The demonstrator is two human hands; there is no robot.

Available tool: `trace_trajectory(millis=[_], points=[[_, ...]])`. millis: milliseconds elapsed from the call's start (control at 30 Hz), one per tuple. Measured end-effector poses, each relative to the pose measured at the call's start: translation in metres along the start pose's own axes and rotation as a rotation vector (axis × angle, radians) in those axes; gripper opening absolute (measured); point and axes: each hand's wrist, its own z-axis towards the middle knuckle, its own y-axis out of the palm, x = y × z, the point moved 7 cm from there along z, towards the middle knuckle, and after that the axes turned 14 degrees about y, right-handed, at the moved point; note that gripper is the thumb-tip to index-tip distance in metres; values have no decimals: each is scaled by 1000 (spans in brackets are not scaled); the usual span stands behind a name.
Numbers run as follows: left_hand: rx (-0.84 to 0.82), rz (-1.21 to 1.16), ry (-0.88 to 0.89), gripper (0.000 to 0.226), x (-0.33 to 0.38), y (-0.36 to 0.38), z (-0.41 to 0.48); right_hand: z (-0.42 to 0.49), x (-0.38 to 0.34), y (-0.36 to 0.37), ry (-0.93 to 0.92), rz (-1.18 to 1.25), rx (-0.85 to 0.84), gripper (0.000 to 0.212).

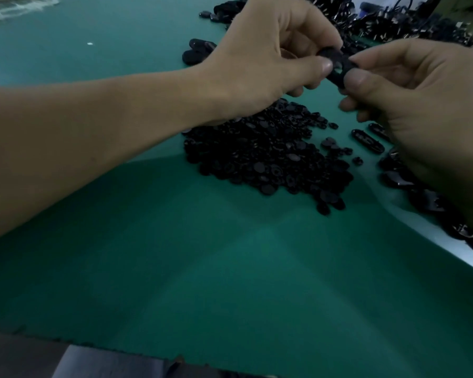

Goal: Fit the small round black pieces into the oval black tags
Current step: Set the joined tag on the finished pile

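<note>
While the green mat [175, 268] is lying closest, the pile of small round black pieces [265, 156] is sitting just past it. Loose oval tags [367, 140] are lying at the pile's 3 o'clock. At its 12 o'clock, up off the mat, the left hand [271, 50] and right hand [421, 91] are both pinching one oval black tag [339, 64]. More tags [200, 49] are lying farther off at 11 o'clock.

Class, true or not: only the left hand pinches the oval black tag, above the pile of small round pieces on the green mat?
Not right. The head view shows both the left hand and the right hand pinching the oval black tag, above the pile of small round pieces on the green mat.
</note>
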Motion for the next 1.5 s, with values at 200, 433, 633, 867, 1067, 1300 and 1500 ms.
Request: trace_trajectory(millis=[200, 433, 633, 867, 1067, 1300, 1500], points=[[75, -35, -51, 9, -8, -5, -2, 1, 7, 6, 4, -349, 10, 28], [137, 57, -132, 19, -18, -13, -5, 1, 19, 24, 6, -709, -173, 20], [148, 56, -144, 9, -19, -13, -5, -1, 12, 25, -52, -683, -127, 5], [144, 52, -153, 9, -21, -13, -6, -3, 4, 31, -119, -754, -103, 12], [147, 41, -161, 8, -19, -12, -5, -6, -5, 20, -135, -570, 19, 13], [115, 47, -136, 8, -17, -9, -5, -9, -12, 14, -193, -495, 79, 23], [93, 55, -116, 7, -14, -5, -5, -11, -15, 11, -211, -430, 101, 12]])
